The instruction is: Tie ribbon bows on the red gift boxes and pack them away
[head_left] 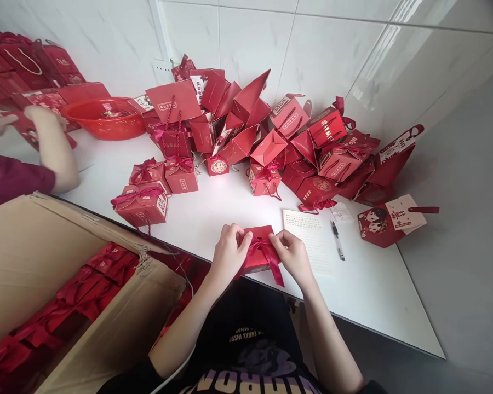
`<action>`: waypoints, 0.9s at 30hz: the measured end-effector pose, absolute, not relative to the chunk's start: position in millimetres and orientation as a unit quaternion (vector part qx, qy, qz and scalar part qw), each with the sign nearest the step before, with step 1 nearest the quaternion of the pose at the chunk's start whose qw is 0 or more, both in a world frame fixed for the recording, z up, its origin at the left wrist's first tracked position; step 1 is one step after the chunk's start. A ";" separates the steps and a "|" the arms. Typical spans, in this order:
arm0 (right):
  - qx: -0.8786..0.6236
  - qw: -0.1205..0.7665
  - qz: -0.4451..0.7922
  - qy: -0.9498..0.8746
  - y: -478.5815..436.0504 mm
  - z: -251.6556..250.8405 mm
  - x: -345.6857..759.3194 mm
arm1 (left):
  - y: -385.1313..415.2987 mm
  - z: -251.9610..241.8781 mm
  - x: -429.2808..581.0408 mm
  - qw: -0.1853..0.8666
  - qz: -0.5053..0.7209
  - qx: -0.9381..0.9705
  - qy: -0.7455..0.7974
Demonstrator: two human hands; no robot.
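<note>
A small red gift box (258,232) sits at the table's front edge, right before me. Across its top runs a dark red ribbon (276,269) with a bow at the middle and a tail hanging down the front. My left hand (231,247) pinches one side of the bow between thumb and fingers. On the other side, my right hand (291,253) pinches the ribbon in the same way. Both hands' fingertips hide parts of the bow. Just right of the box lies a sheet of lined paper with handwriting (312,241).
Red gift boxes (181,175) crowd the back of the table. A black pen (337,241) lies right of the paper. At left stand a red plastic basin (110,128) and an open cardboard carton (107,328) full of ribboned boxes. Another person's arm (53,142) rests at far left.
</note>
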State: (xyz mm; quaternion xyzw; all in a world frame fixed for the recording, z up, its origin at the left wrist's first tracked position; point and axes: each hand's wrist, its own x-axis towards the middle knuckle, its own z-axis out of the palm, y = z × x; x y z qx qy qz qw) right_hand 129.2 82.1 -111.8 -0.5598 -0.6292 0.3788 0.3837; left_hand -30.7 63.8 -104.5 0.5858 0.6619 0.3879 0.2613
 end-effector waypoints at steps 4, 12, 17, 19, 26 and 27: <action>-0.562 0.427 0.392 -0.591 76.8 -119.1 125.4 | 59.9 -112.4 -28.0 0.314 0.438 0.544 0.643; -0.544 0.500 0.406 -0.538 71.8 -125.9 121.9 | 51.6 -116.5 -19.1 0.395 0.458 0.472 0.642; -0.518 0.532 0.488 -0.458 72.4 -129.4 120.0 | 53.3 -117.3 -19.5 0.397 0.453 0.472 0.643; -0.505 0.543 0.519 -0.424 72.7 -130.8 118.9 | 53.6 -118.2 -20.0 0.395 0.448 0.474 0.647; -0.475 0.572 0.572 -0.347 71.2 -132.1 111.2 | 52.8 -119.1 -16.9 0.389 0.450 0.465 0.656; -0.472 0.573 0.577 -0.341 71.4 -132.0 111.3 | 52.9 -118.7 -17.1 0.391 0.451 0.462 0.656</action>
